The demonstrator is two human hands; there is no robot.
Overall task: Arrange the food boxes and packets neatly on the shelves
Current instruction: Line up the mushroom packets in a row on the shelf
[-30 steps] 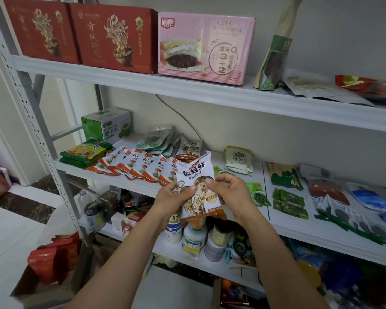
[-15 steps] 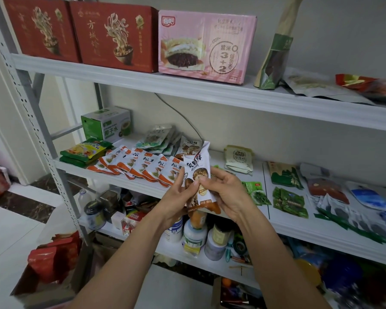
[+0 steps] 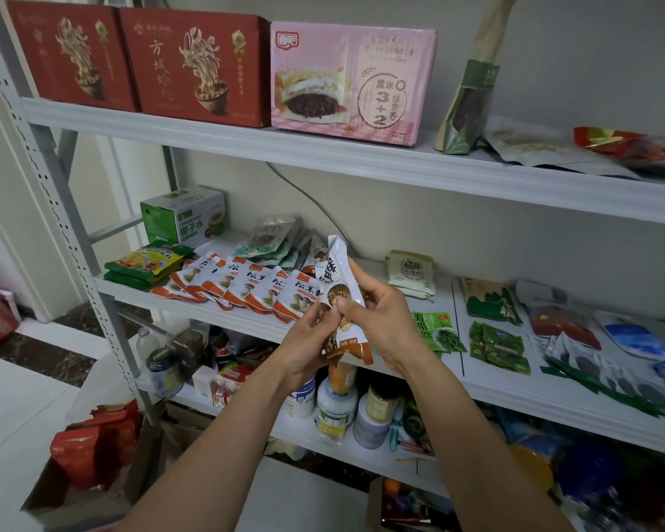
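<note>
A white and orange mushroom packet (image 3: 340, 289) is held upright and turned edge-on in front of the middle shelf (image 3: 484, 389). My left hand (image 3: 308, 339) pinches its lower left side. My right hand (image 3: 384, 320) grips it from the right, thumb across its front. Just left of it, a row of several matching white and orange packets (image 3: 242, 288) lies overlapped on the middle shelf. Two red noodle boxes (image 3: 196, 67) and a pink cake box (image 3: 352, 78) stand side by side on the top shelf (image 3: 361, 159).
A green box (image 3: 183, 216) and green-yellow packets (image 3: 144, 263) lie at the middle shelf's left end. Green seaweed packets (image 3: 500, 345) and blue pouches (image 3: 638, 339) lie to the right. Jars and bottles (image 3: 338, 405) fill the lower shelf. A carton of red bags (image 3: 93, 447) is on the floor.
The packet has turned from facing me to nearly edge-on and moved up toward the shelf. Both hands have kept hold of it.
</note>
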